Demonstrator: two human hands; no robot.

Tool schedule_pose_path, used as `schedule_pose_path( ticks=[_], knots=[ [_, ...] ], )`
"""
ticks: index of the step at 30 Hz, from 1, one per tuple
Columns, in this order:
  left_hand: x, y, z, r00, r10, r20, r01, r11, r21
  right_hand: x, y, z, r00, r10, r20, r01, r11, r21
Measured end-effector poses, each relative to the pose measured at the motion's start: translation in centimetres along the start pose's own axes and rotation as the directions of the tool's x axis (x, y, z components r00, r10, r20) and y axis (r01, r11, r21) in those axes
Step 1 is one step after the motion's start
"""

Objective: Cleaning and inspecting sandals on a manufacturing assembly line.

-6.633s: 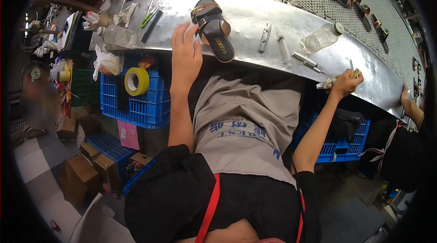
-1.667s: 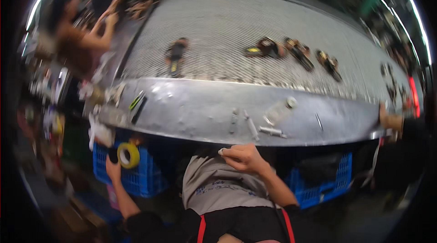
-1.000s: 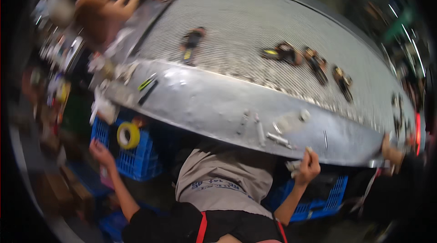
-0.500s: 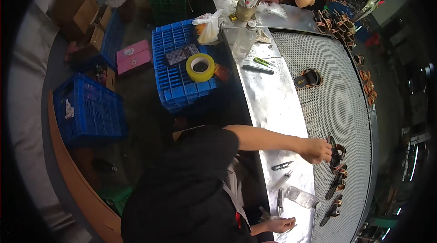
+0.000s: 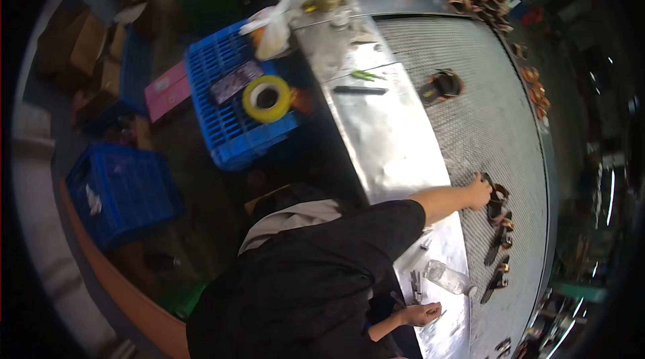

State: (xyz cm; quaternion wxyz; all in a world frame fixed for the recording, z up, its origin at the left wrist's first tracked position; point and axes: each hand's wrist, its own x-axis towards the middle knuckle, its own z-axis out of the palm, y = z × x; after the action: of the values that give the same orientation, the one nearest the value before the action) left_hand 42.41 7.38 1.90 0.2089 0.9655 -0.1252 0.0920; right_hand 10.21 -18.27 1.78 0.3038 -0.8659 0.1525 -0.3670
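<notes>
Grey mesh (image 5: 463,117) lies past the shiny desk (image 5: 386,150), and with the left arm (image 5: 440,205) stretched so far, I think a clumsy tug could bump the dark sandal (image 5: 496,211) into the next sandal (image 5: 495,248), since they lie so close. The dark sandal is on the mesh right at the left hand (image 5: 478,192), with brownish straps, and it's too blurry to say whether that grip, or the right hand (image 5: 422,314), is closed on anything.

You wear a loose, matte black top (image 5: 289,292), softly creased, with a wide short sleeve (image 5: 396,228) that leaves your left forearm (image 5: 443,203) bare; folded greyish-beige cloth (image 5: 292,220) shows along the top's edge.
</notes>
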Motion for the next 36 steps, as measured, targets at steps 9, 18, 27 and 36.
schedule_pose_path(
  ticks=[9, 18, 27, 36],
  knots=[
    [-1.4, -4.2, -0.1, 0.999, 0.025, -0.038, -0.026, 0.999, -0.048, -2.2, 1.8, 0.1, 0.993, 0.114, -0.034, -0.112, 0.992, 0.061],
    [-11.1, -5.1, -14.0, 0.887, 0.110, -0.449, -0.165, 0.982, -0.086, -1.9, -1.1, 2.3, 0.994, 0.097, -0.045, -0.094, 0.993, 0.068],
    [-38.4, -2.0, -16.8, 0.814, -0.221, -0.538, 0.180, 0.975, -0.129, -1.8, -3.0, -0.7, 0.996, 0.058, 0.068, -0.067, 0.986, 0.151],
    [-42.2, -1.9, -13.8, 0.901, -0.166, -0.401, 0.195, 0.980, 0.032, -2.0, -2.5, -2.4, 0.952, 0.267, 0.147, -0.304, 0.799, 0.519]
  ],
)
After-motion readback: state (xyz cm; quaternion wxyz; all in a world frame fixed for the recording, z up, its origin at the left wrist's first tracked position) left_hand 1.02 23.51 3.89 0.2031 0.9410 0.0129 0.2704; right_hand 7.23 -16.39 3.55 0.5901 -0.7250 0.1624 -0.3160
